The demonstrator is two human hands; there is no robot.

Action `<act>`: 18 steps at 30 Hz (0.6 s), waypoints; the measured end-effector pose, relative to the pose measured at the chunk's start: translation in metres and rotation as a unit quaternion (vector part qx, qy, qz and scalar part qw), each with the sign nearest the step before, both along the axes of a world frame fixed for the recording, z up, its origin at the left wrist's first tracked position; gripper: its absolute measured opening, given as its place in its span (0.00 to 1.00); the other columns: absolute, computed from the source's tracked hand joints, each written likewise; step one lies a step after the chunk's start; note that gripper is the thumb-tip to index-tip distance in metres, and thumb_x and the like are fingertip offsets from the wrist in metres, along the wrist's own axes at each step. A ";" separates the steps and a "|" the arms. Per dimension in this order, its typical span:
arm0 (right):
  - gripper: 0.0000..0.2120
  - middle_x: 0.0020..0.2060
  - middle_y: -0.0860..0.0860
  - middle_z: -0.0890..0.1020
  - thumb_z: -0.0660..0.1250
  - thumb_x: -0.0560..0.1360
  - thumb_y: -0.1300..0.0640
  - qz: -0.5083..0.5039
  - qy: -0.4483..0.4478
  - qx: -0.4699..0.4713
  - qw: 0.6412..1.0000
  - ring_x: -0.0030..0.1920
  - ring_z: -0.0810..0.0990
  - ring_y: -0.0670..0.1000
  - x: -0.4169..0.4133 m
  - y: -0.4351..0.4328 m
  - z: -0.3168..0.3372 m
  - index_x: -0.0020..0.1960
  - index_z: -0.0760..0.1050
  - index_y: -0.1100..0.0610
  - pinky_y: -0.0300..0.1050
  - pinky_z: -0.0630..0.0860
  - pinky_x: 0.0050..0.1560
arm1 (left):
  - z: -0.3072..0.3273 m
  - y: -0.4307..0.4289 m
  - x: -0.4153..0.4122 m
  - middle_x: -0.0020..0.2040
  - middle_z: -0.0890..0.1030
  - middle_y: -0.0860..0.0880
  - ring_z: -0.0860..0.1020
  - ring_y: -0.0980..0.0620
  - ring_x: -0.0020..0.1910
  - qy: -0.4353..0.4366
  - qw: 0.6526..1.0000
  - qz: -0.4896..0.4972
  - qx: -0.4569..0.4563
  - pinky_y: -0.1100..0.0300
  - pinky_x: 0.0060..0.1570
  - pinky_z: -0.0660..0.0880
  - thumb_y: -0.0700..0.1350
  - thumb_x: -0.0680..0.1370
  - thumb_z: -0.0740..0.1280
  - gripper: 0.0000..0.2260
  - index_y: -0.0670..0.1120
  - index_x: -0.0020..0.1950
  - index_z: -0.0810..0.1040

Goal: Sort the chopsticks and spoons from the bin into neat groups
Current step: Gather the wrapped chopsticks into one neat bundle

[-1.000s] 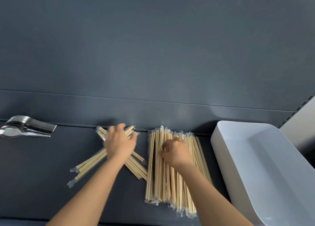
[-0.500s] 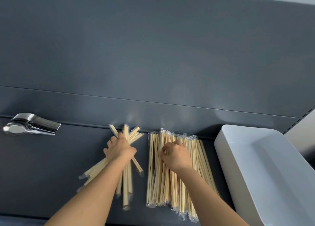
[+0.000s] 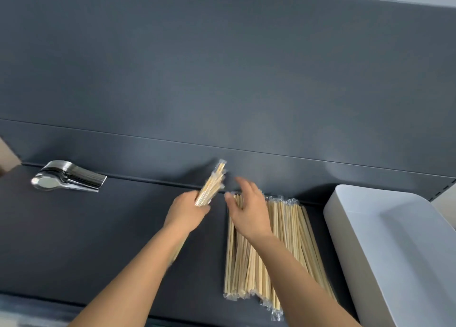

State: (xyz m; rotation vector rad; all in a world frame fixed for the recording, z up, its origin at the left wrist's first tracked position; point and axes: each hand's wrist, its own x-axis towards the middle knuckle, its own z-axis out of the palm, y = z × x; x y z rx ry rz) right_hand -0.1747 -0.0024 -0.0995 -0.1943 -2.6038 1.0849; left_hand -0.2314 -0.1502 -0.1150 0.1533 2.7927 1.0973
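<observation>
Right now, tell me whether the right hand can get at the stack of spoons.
Probably not directly. The right hand hovers over the chopstick pile, while the stack of spoons lies far to the left, and the left hand, gripping a chopstick bundle, sits between them.

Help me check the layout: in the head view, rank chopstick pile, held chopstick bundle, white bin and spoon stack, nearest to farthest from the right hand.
1. Chopstick pile, beneath the right hand, and held chopstick bundle, just left: too close to call.
2. White bin, to the right.
3. Spoon stack, far left.
</observation>
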 end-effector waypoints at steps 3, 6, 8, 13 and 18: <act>0.22 0.70 0.46 0.70 0.58 0.79 0.54 0.024 0.122 -0.178 0.976 0.70 0.67 0.43 -0.004 -0.018 0.039 0.73 0.65 0.51 0.49 0.66 0.71 | 0.033 0.012 0.008 0.44 0.84 0.48 0.82 0.47 0.46 0.026 0.968 -0.047 0.247 0.53 0.47 0.77 0.40 0.76 0.68 0.06 0.47 0.51 0.81; 0.27 0.68 0.50 0.74 0.52 0.73 0.53 0.058 0.211 -0.241 0.945 0.69 0.70 0.44 -0.006 -0.026 0.074 0.71 0.69 0.55 0.48 0.67 0.70 | 0.051 0.016 0.020 0.46 0.85 0.46 0.83 0.52 0.47 0.050 0.929 -0.068 0.359 0.59 0.49 0.79 0.35 0.76 0.68 0.07 0.41 0.53 0.81; 0.28 0.68 0.52 0.73 0.51 0.72 0.55 0.093 0.234 -0.215 0.943 0.70 0.70 0.47 -0.006 -0.030 0.081 0.71 0.69 0.54 0.52 0.67 0.71 | 0.050 0.015 0.029 0.41 0.84 0.48 0.81 0.57 0.41 0.044 0.925 -0.053 0.375 0.64 0.43 0.76 0.31 0.73 0.69 0.06 0.39 0.47 0.81; 0.29 0.73 0.53 0.67 0.51 0.72 0.58 0.135 0.227 -0.054 0.963 0.72 0.63 0.40 -0.001 -0.043 0.066 0.74 0.64 0.56 0.42 0.62 0.73 | 0.034 0.013 0.036 0.28 0.80 0.58 0.76 0.64 0.30 0.018 0.931 0.006 0.364 0.70 0.32 0.72 0.30 0.73 0.68 0.13 0.47 0.35 0.77; 0.20 0.69 0.54 0.73 0.55 0.78 0.55 0.148 0.232 0.108 0.955 0.68 0.72 0.50 -0.010 -0.046 0.060 0.67 0.73 0.60 0.47 0.72 0.65 | 0.036 0.011 0.033 0.29 0.78 0.56 0.76 0.70 0.30 0.058 0.954 0.002 0.294 0.74 0.29 0.69 0.36 0.76 0.67 0.12 0.51 0.37 0.74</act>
